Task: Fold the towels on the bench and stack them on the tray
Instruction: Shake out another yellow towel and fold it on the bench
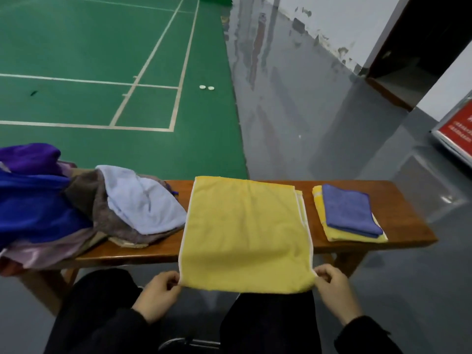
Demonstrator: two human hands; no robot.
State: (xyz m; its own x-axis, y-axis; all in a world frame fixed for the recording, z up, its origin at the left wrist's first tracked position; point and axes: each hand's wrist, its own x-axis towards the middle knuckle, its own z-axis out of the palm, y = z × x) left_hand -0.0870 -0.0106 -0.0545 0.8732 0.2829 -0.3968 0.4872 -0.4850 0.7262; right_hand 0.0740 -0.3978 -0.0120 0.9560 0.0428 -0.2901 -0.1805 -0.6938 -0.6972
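Note:
A yellow towel (245,233) with a white hem lies folded across the middle of the wooden bench (406,213), its near end hanging past the front edge. My left hand (159,295) pinches the near left corner and my right hand (334,287) pinches the near right corner. To the right sits a stack of a folded blue towel (350,213) on a folded yellow towel (357,237); a white edge, perhaps the tray, peeks out under its near right corner. On the left lies a heap of unfolded towels (76,200): purple, blue, brown, light blue.
My dark-trousered knees (107,302) are right under the bench's front edge. Beyond the bench lie a green court floor (102,72) with white lines and a grey floor. A red sign (457,134) leans at the far right.

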